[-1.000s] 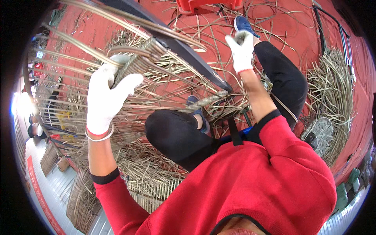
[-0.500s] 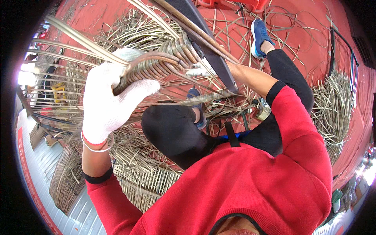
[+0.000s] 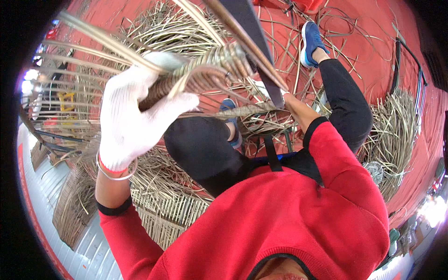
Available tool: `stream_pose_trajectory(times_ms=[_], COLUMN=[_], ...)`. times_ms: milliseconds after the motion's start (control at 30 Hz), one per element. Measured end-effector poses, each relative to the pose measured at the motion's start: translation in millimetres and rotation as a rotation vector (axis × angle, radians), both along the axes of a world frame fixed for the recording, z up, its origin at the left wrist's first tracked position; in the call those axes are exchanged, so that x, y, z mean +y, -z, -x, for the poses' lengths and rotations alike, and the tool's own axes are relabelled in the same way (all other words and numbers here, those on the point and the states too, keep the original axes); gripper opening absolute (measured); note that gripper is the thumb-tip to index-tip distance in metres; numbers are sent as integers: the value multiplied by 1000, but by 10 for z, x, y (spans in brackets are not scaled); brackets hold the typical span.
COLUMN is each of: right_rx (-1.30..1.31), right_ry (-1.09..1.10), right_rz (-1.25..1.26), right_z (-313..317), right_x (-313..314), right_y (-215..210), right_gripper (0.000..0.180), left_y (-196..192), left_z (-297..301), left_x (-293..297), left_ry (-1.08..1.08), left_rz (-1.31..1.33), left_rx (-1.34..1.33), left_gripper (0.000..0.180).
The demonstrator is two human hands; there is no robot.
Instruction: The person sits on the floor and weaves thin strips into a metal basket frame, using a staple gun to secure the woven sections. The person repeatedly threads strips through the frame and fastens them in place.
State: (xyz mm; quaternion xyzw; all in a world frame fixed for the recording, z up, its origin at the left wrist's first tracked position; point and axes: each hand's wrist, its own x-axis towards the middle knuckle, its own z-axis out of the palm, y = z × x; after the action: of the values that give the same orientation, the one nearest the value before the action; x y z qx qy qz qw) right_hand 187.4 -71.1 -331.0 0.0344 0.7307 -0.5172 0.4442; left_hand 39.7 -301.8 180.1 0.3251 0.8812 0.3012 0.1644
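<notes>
Now, from the head camera, your left hand [image 3: 133,123], in a white knit glove, sits left of centre in the frame with its grip clamped around the woven rattan rim [image 3: 205,70] of a half-made basket. That rim runs from your fingers up and right toward the top centre, where it meets a dark flat board [image 3: 249,32] slanting down from the top edge. Long loose rattan stakes [image 3: 93,39] fan out from the rim toward the upper left (they blur near the edge of the frame). A thin bangle [image 3: 114,173] circles your left wrist, just above the red sleeve [image 3: 126,233].

Your right forearm reaches up past the centre, and your right hand [image 3: 266,89] is mostly hidden behind the board and the weave, only a scrap of white glove showing; you cannot tell whether its grip is closed or apart. Below it your black-trousered knee [image 3: 200,149] fills the middle. A blue shoe [image 3: 311,39] rests on the red floor [image 3: 373,42] at upper right, among scattered strips. A heap of rattan strips [image 3: 396,126] lies at the right edge.
</notes>
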Motion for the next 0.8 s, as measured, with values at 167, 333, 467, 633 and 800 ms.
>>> stream_pose_trajectory(times_ms=[167,333,467,633,800], right_rx=[-513,1005,300,521,29], right_ry=[212,-177,276,192,625], right_rz=[60,-459,-202,-58,117], right_z=[-719,-1179,-1182,-794,-357], right_x=[-217,-576,-598,-557,-640], right_y=[380,-477,-1243,-1817,-2531], right_gripper=[26,21,41,30,28], left_y=[10,136,275,509,809], left_z=[-39,-53,-110,-120,-127], left_x=[-57,-79,-76,-48,-36], left_ry=[45,117,67,86,116], left_rz=[38,39,39,-44,-43], left_rx=[63,286,251,454,609], left_gripper=[39,43,46,50,46])
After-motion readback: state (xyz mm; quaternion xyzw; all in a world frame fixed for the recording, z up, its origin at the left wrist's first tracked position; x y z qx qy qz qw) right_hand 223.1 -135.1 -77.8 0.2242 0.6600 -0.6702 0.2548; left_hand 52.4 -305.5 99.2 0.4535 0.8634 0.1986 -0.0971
